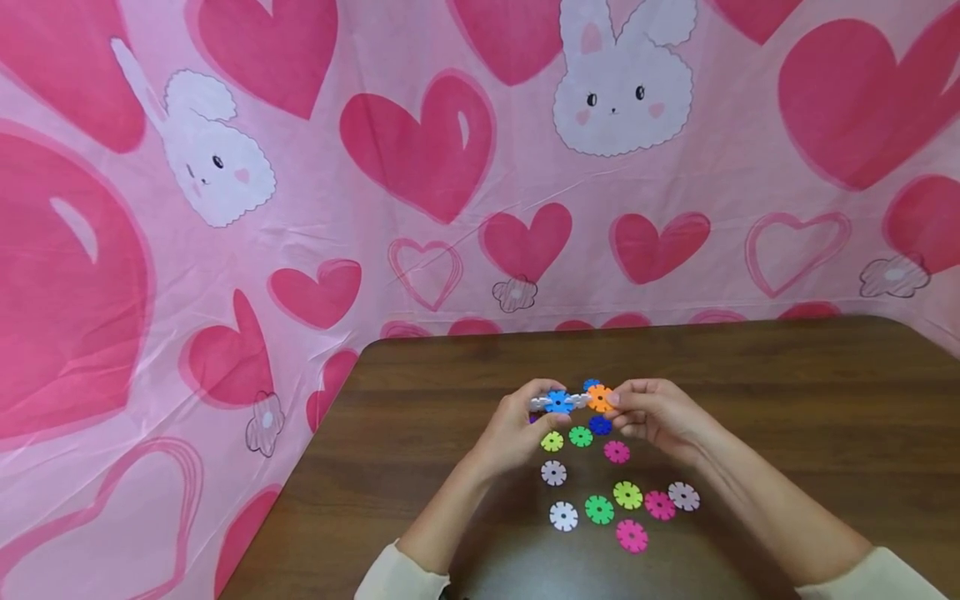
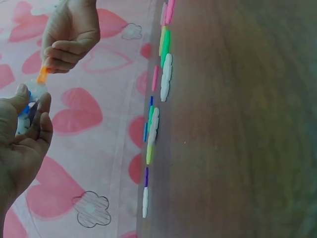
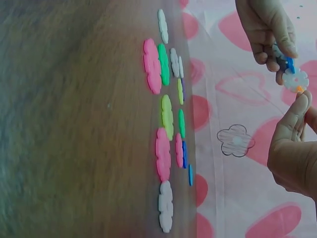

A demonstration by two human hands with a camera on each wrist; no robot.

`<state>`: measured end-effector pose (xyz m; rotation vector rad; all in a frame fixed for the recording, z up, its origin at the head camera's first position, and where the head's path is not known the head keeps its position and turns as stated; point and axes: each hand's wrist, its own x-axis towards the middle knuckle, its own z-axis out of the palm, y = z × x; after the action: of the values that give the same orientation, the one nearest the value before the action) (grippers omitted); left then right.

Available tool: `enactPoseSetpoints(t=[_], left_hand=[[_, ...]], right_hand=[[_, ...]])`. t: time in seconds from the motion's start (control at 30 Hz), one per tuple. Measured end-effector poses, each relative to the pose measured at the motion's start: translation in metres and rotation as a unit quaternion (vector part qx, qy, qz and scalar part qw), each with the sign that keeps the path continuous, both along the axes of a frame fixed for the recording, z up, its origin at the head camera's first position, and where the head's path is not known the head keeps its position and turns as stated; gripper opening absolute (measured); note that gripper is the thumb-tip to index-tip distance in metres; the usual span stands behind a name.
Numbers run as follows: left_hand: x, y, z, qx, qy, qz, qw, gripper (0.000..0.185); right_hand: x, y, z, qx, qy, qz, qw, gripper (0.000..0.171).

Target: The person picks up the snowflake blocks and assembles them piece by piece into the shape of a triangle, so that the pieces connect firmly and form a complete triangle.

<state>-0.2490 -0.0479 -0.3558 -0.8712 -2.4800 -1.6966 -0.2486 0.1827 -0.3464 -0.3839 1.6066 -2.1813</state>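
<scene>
Above the table, my left hand point(image 1: 508, 432) pinches a short chain of notched plastic discs between thumb and fingers. A blue disc point(image 1: 558, 402) shows at its middle, with white discs on both sides, seen nearly edge-on in the head view. At the chain's right end is an orange disc point(image 1: 599, 397), gripped by the thumb and fingertips of my right hand point(image 1: 663, 414). In the right wrist view the orange piece meets the edge of a white disc point(image 3: 295, 80). How deep the notches interlock I cannot tell.
Loose discs lie flat on the brown wooden table point(image 1: 420, 433) below the hands: a green disc point(image 1: 599, 509), a pink disc point(image 1: 632, 536), a white disc point(image 1: 563, 516), a dark blue disc point(image 1: 600, 425) and several others. Behind the table hangs a pink heart-patterned cloth point(image 1: 337, 192).
</scene>
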Motion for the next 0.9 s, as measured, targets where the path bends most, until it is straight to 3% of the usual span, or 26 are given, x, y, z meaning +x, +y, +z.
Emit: enactPoseSetpoints(t=[0.5,0.9], left_hand=[[-0.0013,-0.0005,-0.0025,-0.003,0.042,-0.020,0.9989,0.030],[-0.0038,-0.0025,-0.0054,-0.011,0.036,-0.018,0.9991,0.033]], right_hand=[[-0.0011,-0.0012,-0.0004,0.000,-0.017,0.025,1.000,0.023],[-0.0012,-0.0044,-0.0057,0.002,-0.028,0.029,0.999,0.023]])
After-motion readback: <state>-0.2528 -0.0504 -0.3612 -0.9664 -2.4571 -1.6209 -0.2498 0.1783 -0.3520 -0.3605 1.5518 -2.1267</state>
